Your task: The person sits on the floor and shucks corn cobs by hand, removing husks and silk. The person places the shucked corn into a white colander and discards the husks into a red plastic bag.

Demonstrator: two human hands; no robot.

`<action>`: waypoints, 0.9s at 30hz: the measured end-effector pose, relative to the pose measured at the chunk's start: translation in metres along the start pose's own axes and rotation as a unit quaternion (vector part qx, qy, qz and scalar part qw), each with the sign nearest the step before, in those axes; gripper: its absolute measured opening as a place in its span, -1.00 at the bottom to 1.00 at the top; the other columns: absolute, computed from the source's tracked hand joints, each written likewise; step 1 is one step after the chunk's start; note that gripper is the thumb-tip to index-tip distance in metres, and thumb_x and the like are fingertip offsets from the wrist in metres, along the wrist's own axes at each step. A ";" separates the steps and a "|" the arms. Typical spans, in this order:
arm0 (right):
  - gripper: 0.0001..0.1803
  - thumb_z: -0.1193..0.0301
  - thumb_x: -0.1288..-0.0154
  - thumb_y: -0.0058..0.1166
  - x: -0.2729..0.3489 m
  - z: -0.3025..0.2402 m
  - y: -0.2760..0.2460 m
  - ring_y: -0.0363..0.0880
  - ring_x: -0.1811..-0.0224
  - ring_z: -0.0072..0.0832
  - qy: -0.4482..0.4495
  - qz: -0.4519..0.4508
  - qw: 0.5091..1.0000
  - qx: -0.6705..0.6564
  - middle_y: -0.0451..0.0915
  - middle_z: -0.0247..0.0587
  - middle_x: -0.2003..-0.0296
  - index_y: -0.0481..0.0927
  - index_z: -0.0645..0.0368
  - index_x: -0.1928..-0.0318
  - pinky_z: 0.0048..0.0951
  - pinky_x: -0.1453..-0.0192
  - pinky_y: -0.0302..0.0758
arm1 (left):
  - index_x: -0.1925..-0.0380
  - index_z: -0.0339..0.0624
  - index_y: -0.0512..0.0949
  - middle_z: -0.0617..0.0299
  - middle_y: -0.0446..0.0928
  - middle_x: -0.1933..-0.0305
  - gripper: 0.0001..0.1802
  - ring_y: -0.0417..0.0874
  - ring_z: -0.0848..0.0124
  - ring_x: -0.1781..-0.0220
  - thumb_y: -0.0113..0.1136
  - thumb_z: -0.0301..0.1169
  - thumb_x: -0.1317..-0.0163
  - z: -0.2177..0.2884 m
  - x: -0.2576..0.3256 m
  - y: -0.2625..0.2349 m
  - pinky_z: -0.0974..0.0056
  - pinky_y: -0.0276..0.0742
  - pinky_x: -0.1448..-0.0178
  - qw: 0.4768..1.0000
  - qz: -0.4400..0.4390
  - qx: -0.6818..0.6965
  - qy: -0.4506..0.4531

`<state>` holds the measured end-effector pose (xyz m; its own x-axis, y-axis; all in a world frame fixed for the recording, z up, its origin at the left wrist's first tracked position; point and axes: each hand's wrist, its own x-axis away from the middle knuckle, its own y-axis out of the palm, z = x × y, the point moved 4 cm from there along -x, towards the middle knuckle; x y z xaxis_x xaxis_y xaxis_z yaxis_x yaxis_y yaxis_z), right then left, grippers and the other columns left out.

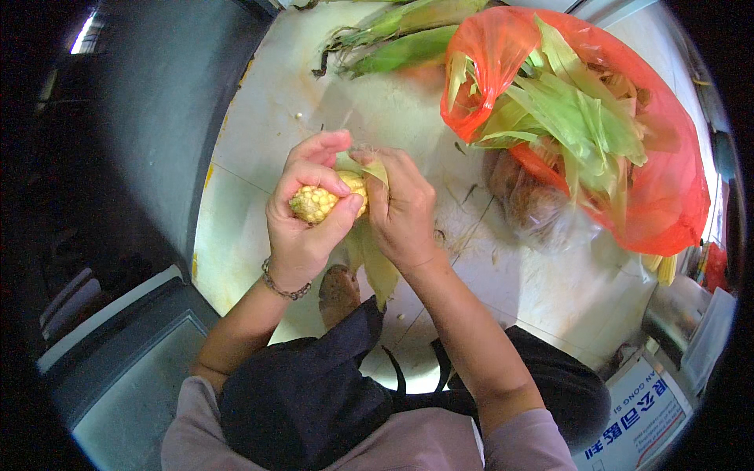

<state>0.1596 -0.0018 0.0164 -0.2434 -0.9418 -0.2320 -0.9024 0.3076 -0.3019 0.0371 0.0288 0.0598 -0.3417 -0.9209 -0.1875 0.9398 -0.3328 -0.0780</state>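
The left hand (302,216) is curled around a corn cob (322,200), with the thumb lying across the lower side of the yellow kernels and the fingers bent over the top, so the cob sits gripped in the palm with its bare tip pointing left. A thin bracelet (283,286) circles that wrist. The right hand (404,212) is just beside it, touching the same cob; its fingers are closed, pinching a pale green husk leaf (375,171) at the cob's upper right. More loose husk (377,271) hangs down under both hands, between the wrists.

The cob is held in the air above a light tiled floor (259,157), roughly in the middle of the view. Below the hands a bare foot (338,294) rests on the tiles, and the person's dark trousers (314,392) fill the lower part of the picture.

To the upper right, well apart from the hands, an orange plastic bag (667,196) lies open on the floor, filled with green stripped husks (573,110). A clear plastic bag (534,208) with something brownish inside lies against its lower left edge. At the top, near the orange bag's mouth, two unhusked ears of corn (400,35) lie side by side on the tiles. A few thin strands and scraps are scattered on the floor between the hands and the bags.
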 end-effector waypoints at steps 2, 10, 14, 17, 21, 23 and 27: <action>-0.77 0.35 -0.21 0.04 -0.001 0.002 0.000 0.54 0.24 -0.01 0.049 0.002 0.997 0.057 0.52 0.05 0.32 0.52 0.29 0.25 -0.17 0.22 0.49 | 0.44 -0.13 0.45 -0.06 0.30 -0.23 -0.80 0.34 0.20 -0.27 0.18 -0.65 0.06 0.003 0.000 0.004 0.13 0.14 -0.36 1.000 0.001 0.013 0.004; -0.70 0.27 -0.25 -0.02 -0.025 0.029 -0.017 0.48 0.49 0.16 0.281 -0.102 0.946 0.128 0.50 0.20 0.53 0.53 0.32 0.34 -0.03 0.27 0.46 | 0.45 -0.12 0.47 0.03 0.36 0.01 -0.76 0.40 0.23 -0.07 0.21 -0.62 0.17 0.009 0.006 0.013 0.18 0.20 -0.27 0.995 -0.075 -0.061 0.032; -0.57 0.20 -0.28 -0.02 -0.022 0.005 -0.014 0.44 0.59 0.03 0.106 0.064 0.989 -0.086 0.47 0.17 0.61 0.50 0.36 0.52 -0.16 0.37 0.45 | 0.37 -0.13 0.45 0.05 0.29 0.04 -0.69 0.35 0.24 -0.02 0.24 -0.58 0.22 0.022 0.005 0.013 0.22 0.19 -0.21 0.981 -0.130 -0.145 0.018; -0.51 0.19 -0.32 -0.02 -0.019 -0.004 -0.006 0.38 0.72 -0.14 0.189 -0.035 0.980 -0.052 0.38 0.10 0.72 0.46 0.35 0.63 -0.17 0.53 0.35 | 0.16 -0.20 0.37 0.07 0.24 0.02 -0.46 0.31 0.27 -0.03 0.35 -0.50 0.23 0.020 0.005 0.009 0.27 0.17 -0.19 0.982 -0.077 -0.169 0.015; -0.52 0.23 -0.30 0.02 -0.020 0.000 -0.004 0.19 0.79 -0.27 0.229 0.090 0.963 -0.111 0.32 0.11 0.74 0.44 0.35 0.65 -0.22 0.61 0.25 | 0.11 -0.23 0.31 0.12 0.28 0.03 -0.43 0.37 0.34 -0.01 0.37 -0.51 0.16 0.002 0.019 0.003 0.28 0.28 -0.14 0.993 0.041 -0.099 -0.051; -0.54 0.26 -0.30 0.04 -0.018 -0.002 0.000 0.18 0.78 -0.34 0.224 0.082 0.967 -0.094 0.31 0.12 0.75 0.43 0.36 0.65 -0.22 0.61 0.25 | 0.16 -0.23 0.33 0.12 0.33 0.07 -0.52 0.41 0.36 0.03 0.31 -0.58 0.13 0.001 0.019 0.010 0.29 0.32 -0.11 0.993 0.066 -0.019 -0.096; -0.52 0.29 -0.32 0.02 -0.022 0.007 -0.001 0.12 0.60 -0.71 0.236 0.089 0.964 -0.079 0.19 -0.46 0.74 0.37 0.35 0.67 -0.46 0.57 0.15 | 0.29 -0.24 0.39 0.15 0.43 0.23 -0.67 0.47 0.35 0.14 0.19 -0.66 0.12 -0.005 0.011 0.010 0.26 0.38 -0.07 0.996 0.004 0.031 -0.080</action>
<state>0.1684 0.0198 0.0153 -0.5000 -0.8448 0.1906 -0.8655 0.4802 -0.1422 0.0428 0.0159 0.0516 -0.3327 -0.9426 -0.0298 0.9430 -0.3324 -0.0153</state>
